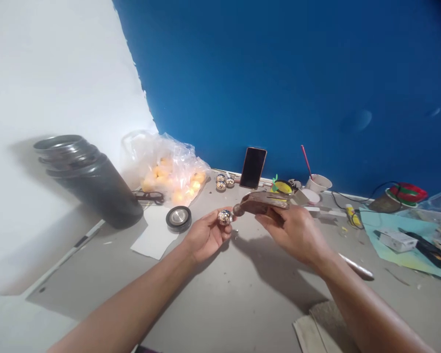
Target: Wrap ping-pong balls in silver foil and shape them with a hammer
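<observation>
My left hand is closed round a small shiny silver ball with a dimpled or faceted surface, held between thumb and fingers above the table. In my right hand is a claw hammer, gripped close to its head. The hammer's round face is at the right side of the ball; whether they touch I cannot tell. Its handle passes under my right wrist, and the end shows beyond. A tiny shiny piece lies by my left fingertips. Several similar silver balls stand at the back of the table.
A big dark flask stands at left, near its round lid on white paper. Behind are a plastic bag of orange balls, glasses, a leaning phone and a cup. A cloth lies near right.
</observation>
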The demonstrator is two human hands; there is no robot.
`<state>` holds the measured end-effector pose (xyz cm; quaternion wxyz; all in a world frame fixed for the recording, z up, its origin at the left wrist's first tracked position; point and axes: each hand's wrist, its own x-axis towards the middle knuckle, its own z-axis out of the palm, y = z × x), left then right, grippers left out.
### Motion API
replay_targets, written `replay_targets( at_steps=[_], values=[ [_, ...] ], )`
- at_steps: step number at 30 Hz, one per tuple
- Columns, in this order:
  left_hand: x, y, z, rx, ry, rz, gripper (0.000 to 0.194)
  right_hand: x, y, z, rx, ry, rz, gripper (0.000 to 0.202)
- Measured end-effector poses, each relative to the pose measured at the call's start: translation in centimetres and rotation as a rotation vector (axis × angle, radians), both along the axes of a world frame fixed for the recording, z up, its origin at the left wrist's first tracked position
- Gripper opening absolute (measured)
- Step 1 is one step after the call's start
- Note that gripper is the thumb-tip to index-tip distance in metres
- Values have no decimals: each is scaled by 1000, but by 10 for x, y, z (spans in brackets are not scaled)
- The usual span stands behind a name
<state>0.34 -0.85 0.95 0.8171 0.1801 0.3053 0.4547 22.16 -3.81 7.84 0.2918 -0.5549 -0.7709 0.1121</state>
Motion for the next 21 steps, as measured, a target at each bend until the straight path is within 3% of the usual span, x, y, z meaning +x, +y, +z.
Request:
replay_targets(
  at_steps=[5,11,16,21],
  values=[
    [-8,6,5,-1,-86,35,32,2,-4,8,-196,-143,230,16],
    [-11,8,15,20,-55,103,40,-21,-12,-22,-293,-348,450,17],
    [-12,5,15,85,-98,97,31,-33,-15,-45,-310,-380,510,25],
    [-16,2,13,185,-108,5,26,-39,-19,-53,-374,-436,520,28]
  ],
)
